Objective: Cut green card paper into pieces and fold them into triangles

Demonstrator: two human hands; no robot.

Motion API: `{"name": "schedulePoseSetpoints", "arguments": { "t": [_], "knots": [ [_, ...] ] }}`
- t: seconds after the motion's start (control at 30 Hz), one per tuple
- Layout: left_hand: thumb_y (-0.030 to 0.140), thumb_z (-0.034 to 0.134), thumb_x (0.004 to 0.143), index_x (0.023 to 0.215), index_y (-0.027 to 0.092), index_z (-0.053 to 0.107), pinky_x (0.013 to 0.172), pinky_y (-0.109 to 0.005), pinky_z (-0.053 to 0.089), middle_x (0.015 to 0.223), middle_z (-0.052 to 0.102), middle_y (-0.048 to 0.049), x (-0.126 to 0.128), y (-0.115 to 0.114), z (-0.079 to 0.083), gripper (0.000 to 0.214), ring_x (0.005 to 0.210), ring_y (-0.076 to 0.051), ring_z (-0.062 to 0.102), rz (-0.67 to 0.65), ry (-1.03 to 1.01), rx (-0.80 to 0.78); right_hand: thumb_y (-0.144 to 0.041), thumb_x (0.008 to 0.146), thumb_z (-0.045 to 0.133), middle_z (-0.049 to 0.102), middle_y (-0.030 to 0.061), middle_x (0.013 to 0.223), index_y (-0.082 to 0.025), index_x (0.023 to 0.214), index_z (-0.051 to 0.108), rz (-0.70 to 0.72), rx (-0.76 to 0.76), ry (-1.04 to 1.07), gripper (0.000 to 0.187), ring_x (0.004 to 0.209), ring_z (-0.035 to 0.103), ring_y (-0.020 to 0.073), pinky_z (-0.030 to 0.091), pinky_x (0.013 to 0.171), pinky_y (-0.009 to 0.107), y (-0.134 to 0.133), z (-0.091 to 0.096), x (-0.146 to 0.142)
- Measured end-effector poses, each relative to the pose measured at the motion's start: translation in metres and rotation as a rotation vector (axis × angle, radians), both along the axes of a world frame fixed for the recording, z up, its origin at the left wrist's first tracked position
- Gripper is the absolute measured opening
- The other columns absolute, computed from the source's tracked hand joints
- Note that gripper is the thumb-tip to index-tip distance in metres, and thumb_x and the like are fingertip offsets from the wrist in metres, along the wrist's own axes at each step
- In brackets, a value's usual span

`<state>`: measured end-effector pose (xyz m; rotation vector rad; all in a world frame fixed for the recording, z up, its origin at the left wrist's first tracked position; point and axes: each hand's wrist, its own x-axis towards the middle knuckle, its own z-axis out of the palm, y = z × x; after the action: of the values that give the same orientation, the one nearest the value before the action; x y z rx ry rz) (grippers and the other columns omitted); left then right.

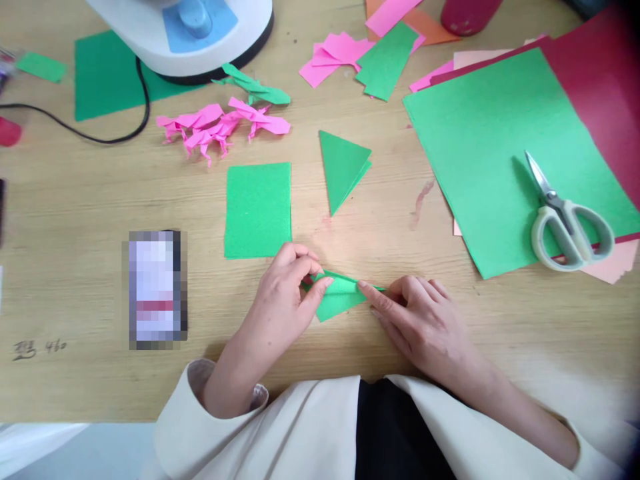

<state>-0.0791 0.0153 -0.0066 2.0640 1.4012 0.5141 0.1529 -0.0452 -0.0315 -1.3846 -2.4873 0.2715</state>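
A small folded piece of green paper [340, 303] lies on the table close to my body. My left hand [287, 290] pinches its left end between thumb and fingers. At the right end, my right hand [417, 310] grips the narrow tip, its index finger pressed on the paper. Just beyond my left hand is a green paper square [258, 210]. A folded green triangle [344, 170] rests to the right of that square, its layers slightly apart at one edge.
Scissors [570, 233] lie on large green sheets [490, 133] at the right, over red paper [600, 100]. Pink folded figures [210, 130] and a green one [257, 88] sit behind, near a white lamp base [200, 40]. A blurred phone [156, 290] lies left.
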Motion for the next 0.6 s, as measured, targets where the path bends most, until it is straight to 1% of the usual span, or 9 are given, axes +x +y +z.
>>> {"name": "schedulePoseSetpoints", "arguments": {
  "t": [0.1, 0.2, 0.37, 0.6],
  "knots": [
    [0.015, 0.056, 0.092, 0.085, 0.018, 0.057, 0.081, -0.033, 0.05, 0.099, 0.057, -0.0047, 0.0007, -0.0017, -0.0001, 0.007, 0.092, -0.017, 0.059, -0.045, 0.066, 0.038, -0.012, 0.093, 0.055, 0.05, 0.0043, 0.085, -0.018, 0.139, 0.051, 0.01, 0.001, 0.002, 0.046, 0.073, 0.046, 0.0176, 0.034, 0.067, 0.033, -0.0001, 0.0004, 0.0006],
    [0.018, 0.054, 0.094, 0.086, 0.018, 0.056, 0.083, -0.035, 0.049, 0.098, 0.058, -0.0054, 0.0032, -0.0038, -0.0003, 0.008, 0.092, -0.019, 0.059, -0.06, 0.13, 0.056, -0.01, 0.093, 0.055, 0.05, 0.0045, 0.086, -0.018, 0.142, 0.048, 0.029, 0.001, 0.01, 0.05, 0.073, 0.047, 0.0176, 0.035, 0.068, 0.033, 0.0002, 0.0005, 0.001],
    [0.018, 0.054, 0.094, 0.084, 0.018, 0.056, 0.082, -0.035, 0.049, 0.098, 0.058, -0.0059, 0.0042, -0.0024, -0.0011, 0.01, 0.092, -0.019, 0.058, -0.046, 0.141, 0.042, -0.008, 0.093, 0.052, 0.051, 0.0043, 0.087, -0.019, 0.142, 0.048, 0.074, 0.009, 0.026, 0.05, 0.074, 0.047, 0.0176, 0.035, 0.068, 0.033, 0.0013, 0.0005, 0.0007],
    [0.019, 0.057, 0.091, 0.079, 0.02, 0.053, 0.078, -0.034, 0.048, 0.093, 0.058, -0.0035, 0.0033, 0.0001, -0.0032, 0.013, 0.088, -0.018, 0.058, -0.015, 0.137, 0.028, -0.01, 0.094, 0.051, 0.053, 0.0043, 0.085, -0.016, 0.139, 0.051, 0.086, 0.015, 0.015, 0.045, 0.075, 0.048, 0.0176, 0.035, 0.068, 0.034, 0.0003, 0.0003, 0.001]
  ]
}}
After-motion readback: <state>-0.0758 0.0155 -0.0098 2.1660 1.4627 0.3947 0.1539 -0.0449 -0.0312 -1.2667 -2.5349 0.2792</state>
